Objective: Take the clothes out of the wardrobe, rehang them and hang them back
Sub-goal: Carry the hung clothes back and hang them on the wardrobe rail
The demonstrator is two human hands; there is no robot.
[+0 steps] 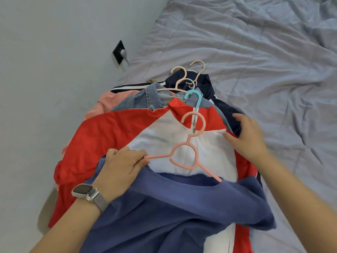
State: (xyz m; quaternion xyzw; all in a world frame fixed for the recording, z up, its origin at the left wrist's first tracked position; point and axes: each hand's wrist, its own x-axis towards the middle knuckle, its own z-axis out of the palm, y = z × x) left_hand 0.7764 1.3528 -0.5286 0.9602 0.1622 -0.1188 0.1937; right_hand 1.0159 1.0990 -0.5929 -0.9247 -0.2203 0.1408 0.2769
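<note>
Clothes lay in a pile on the bed [255,42], in the middle of the frame, with all the hanger hooks pointing toward the top. On top was the blue shirt [182,207], low in the frame. The pink hanger [189,152] was half inside its neck hole. Its hook pointed up the frame, and its long bar ran from left to lower right. The left hand [120,168] had its fingers curled tight round the hanger's left end and the shirt's neck edge. A watch [85,191] was on that wrist. The right hand [248,136] was spread open, fingers out straight, and rested on the red and white jacket [113,128] under the shirt. Higher up lay a jean jacket [145,97], a blue hanger [194,99] and two cream hangers [180,77].
</note>
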